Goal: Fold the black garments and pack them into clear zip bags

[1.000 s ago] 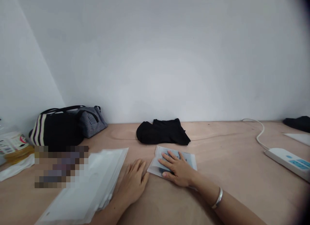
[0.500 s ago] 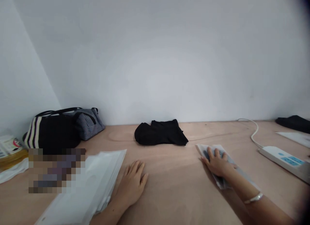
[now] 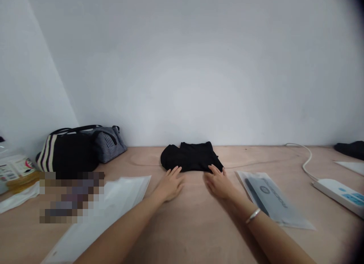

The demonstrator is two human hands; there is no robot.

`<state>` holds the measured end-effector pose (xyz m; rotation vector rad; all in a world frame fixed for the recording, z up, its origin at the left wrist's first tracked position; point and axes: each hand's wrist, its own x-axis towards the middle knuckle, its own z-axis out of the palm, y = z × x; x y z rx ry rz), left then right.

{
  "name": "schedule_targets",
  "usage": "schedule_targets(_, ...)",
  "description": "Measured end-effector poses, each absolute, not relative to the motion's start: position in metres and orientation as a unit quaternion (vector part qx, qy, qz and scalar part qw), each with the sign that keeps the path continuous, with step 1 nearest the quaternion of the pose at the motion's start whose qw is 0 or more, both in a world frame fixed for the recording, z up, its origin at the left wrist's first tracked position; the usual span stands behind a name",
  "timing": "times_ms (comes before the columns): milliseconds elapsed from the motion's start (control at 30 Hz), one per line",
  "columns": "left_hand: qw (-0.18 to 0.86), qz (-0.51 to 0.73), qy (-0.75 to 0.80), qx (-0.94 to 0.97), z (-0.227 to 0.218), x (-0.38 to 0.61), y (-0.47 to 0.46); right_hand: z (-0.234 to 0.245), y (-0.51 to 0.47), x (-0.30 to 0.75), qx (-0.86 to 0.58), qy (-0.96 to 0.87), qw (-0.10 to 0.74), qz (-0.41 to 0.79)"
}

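Nearest you on the left, translucent bags [image 3: 113,209] lie partly hidden by your left forearm [image 3: 125,224]; on the right lies 1 filled, printed bag [image 3: 269,195]. Farther in, your left hand [image 3: 170,185] and right hand [image 3: 218,181] have their fingers loosely spread, fingertips at the near edge of the black cloth [image 3: 191,156], which lies mid-table [image 3: 184,226], close to the far wall [image 3: 187,78].
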<state>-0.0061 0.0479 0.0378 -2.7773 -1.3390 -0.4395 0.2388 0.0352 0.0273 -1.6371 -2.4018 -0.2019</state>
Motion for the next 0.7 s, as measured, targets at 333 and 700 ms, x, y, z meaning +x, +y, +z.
schedule_targets(333, -0.033, -0.16, -0.532, -0.831, 0.036, -0.005, 0.104, 0.021, 0.077, 0.237, -0.649, -0.747, 0.128, -0.065)
schedule_targets(700, -0.172, -0.102, -0.476, -0.857, 0.097, -0.03, 0.03, 0.056, 0.003, 0.256, -0.581, -0.809, 0.09, -0.005)
